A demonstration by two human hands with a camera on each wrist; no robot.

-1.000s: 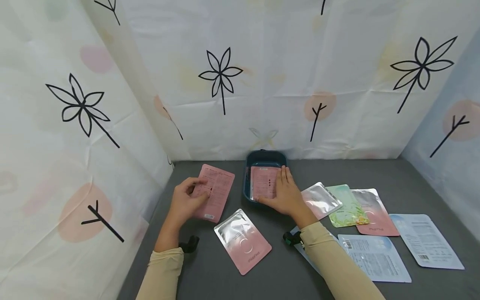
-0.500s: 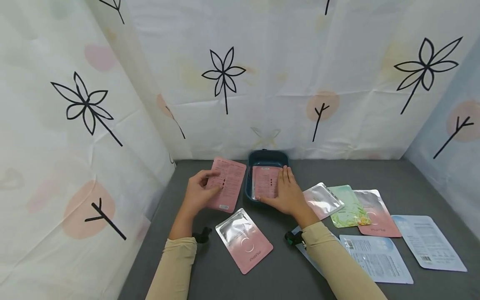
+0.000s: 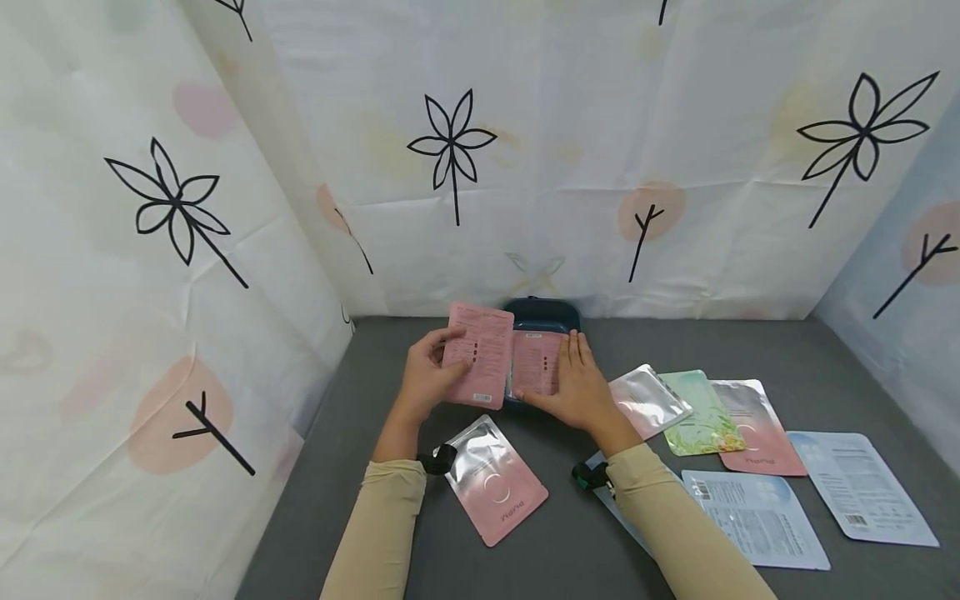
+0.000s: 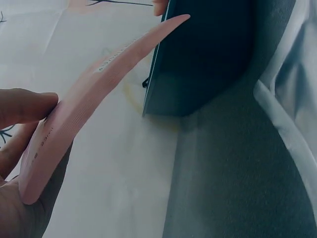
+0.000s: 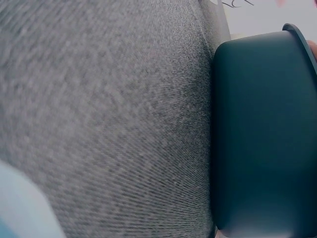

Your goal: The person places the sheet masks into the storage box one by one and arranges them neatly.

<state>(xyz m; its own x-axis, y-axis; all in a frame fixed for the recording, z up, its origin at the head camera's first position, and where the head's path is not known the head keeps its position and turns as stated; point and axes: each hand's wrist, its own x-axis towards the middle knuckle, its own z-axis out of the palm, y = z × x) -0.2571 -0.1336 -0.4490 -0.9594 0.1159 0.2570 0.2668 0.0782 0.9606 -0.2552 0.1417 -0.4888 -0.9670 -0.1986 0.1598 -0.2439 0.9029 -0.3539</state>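
Observation:
My left hand (image 3: pixel 426 382) pinches a pink packet (image 3: pixel 486 354), printed side up, between thumb and fingers, its right edge over the left rim of a dark teal bin (image 3: pixel 543 310). In the left wrist view this packet (image 4: pixel 81 109) bows, its far tip in front of the bin (image 4: pixel 208 54). Another pink packet (image 3: pixel 534 360) lies in the bin. My right hand (image 3: pixel 581 393) rests along that packet's right side, fingers straight, thumb at its lower edge. The right wrist view shows the bin's outer wall (image 5: pixel 265 134) and a bit of hand at its rim.
A silver-and-pink packet (image 3: pixel 498 492) lies in front of the bin, partly beneath my left wrist. To the right lie a silver packet (image 3: pixel 648 400), a green one (image 3: pixel 697 417), another pink one (image 3: pixel 761 433) and several pale blue ones (image 3: pixel 862 492). Patterned cloth (image 3: pixel 555 167) hangs behind.
My left hand has carried its pink packet right and away from me, from left of the bin to its left rim. The right hand has stayed at the packet in the bin.

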